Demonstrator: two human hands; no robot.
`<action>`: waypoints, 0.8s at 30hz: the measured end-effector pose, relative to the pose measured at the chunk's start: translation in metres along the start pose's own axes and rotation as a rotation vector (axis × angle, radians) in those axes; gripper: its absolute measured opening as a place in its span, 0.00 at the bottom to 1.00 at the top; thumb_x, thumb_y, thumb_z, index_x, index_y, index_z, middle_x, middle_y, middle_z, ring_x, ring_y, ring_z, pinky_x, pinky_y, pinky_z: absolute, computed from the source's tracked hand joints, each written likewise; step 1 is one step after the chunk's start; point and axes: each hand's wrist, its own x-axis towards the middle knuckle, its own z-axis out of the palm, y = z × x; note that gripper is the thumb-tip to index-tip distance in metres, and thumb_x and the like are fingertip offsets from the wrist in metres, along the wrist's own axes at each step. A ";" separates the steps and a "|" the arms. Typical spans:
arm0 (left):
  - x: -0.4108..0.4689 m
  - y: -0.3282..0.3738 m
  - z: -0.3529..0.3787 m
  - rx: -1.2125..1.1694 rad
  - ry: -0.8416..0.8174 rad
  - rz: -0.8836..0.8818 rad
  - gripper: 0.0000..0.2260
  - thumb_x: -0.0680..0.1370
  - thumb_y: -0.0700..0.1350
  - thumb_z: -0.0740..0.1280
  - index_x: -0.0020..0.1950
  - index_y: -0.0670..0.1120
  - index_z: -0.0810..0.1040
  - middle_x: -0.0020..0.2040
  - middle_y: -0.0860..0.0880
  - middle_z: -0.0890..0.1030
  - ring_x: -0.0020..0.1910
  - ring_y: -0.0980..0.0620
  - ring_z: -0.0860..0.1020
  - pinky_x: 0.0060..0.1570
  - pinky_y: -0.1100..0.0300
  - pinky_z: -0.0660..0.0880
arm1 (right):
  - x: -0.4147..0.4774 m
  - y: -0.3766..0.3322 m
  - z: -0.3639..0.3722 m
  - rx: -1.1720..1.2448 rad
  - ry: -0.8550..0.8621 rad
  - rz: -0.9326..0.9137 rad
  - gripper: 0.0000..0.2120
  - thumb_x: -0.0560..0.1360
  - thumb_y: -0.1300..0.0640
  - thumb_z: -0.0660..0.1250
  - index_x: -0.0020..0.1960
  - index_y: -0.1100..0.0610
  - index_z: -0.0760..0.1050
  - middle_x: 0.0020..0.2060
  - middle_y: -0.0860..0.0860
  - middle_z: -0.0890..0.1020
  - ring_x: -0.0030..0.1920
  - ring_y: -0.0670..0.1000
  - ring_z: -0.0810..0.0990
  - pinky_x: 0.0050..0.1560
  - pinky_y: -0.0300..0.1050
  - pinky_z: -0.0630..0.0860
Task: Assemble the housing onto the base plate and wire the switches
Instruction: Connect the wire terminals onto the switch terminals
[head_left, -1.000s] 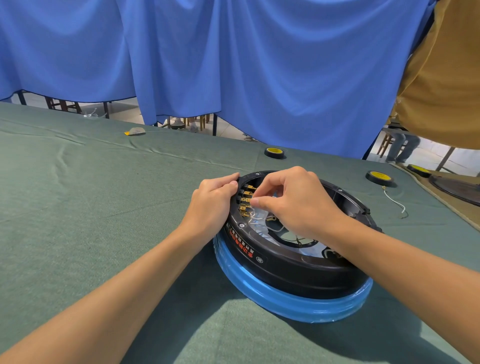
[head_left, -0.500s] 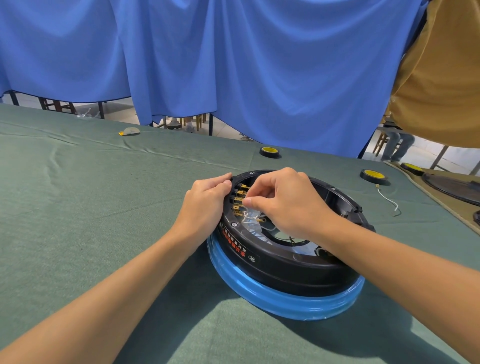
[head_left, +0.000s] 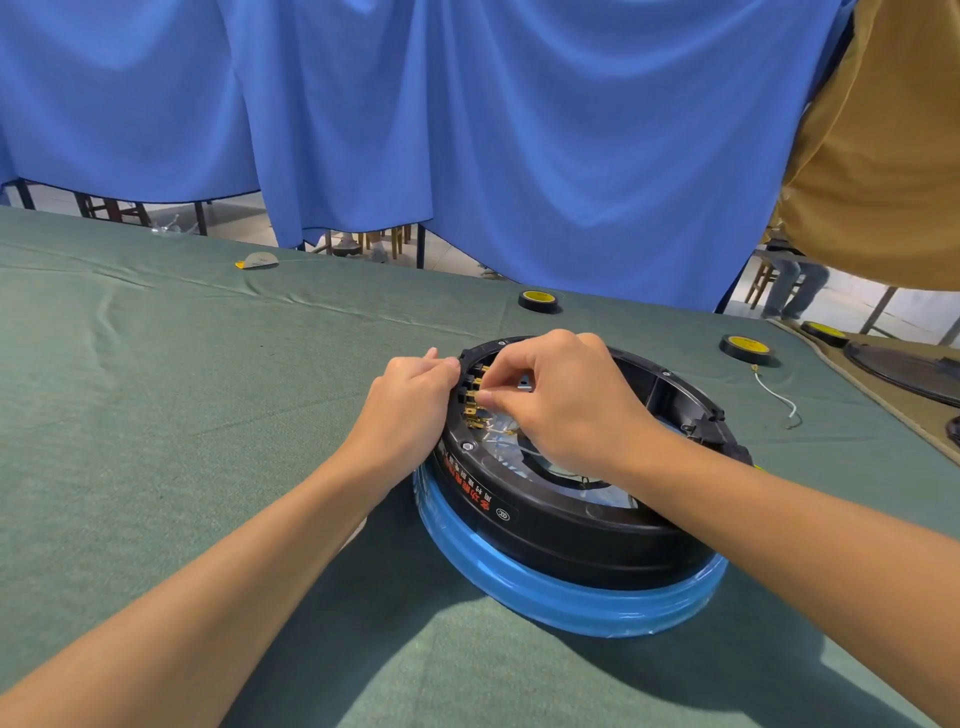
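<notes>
A round black housing (head_left: 561, 525) sits on a base plate wrapped in blue film (head_left: 566, 597) in the middle of the green table. Brass switch terminals (head_left: 474, 401) line the inside of its left wall. My left hand (head_left: 408, 405) grips the housing's outer left rim with curled fingers. My right hand (head_left: 561, 400) reaches inside and pinches a small connector at the terminals; thin white wires (head_left: 498, 434) run below its fingertips. The pinched part is mostly hidden by my fingers.
Two black-and-yellow tape rolls (head_left: 538, 300) (head_left: 746, 348) lie behind the housing, a third (head_left: 825, 332) farther right. A loose white wire (head_left: 774, 395) lies at the right. A dark round plate (head_left: 909, 371) rests on a tan mat. Blue curtains hang behind; a person in a tan shirt (head_left: 878, 156) stands at the right.
My right hand's pinch has shifted slightly up along the row of terminals. My left hand keeps its hold on the rim. The camera view moved a little.
</notes>
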 end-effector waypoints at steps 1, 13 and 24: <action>-0.001 0.001 0.000 -0.001 -0.007 0.005 0.25 0.69 0.52 0.57 0.45 0.31 0.80 0.66 0.43 0.77 0.74 0.59 0.64 0.57 0.61 0.62 | 0.000 -0.001 0.000 -0.001 0.001 -0.004 0.04 0.73 0.52 0.72 0.43 0.51 0.84 0.37 0.47 0.84 0.37 0.47 0.76 0.45 0.51 0.77; -0.008 0.005 0.004 -0.053 0.140 -0.015 0.22 0.67 0.52 0.61 0.46 0.36 0.83 0.48 0.46 0.84 0.61 0.49 0.78 0.60 0.52 0.72 | 0.001 -0.003 -0.004 -0.073 -0.078 -0.051 0.04 0.75 0.51 0.69 0.46 0.49 0.82 0.39 0.45 0.81 0.40 0.46 0.75 0.46 0.48 0.76; -0.010 0.015 0.005 -0.019 0.150 0.214 0.25 0.73 0.29 0.65 0.65 0.50 0.79 0.66 0.56 0.77 0.65 0.60 0.74 0.66 0.64 0.69 | -0.011 0.122 -0.075 -0.031 0.403 0.375 0.07 0.75 0.55 0.69 0.40 0.53 0.83 0.36 0.46 0.84 0.41 0.48 0.80 0.47 0.41 0.73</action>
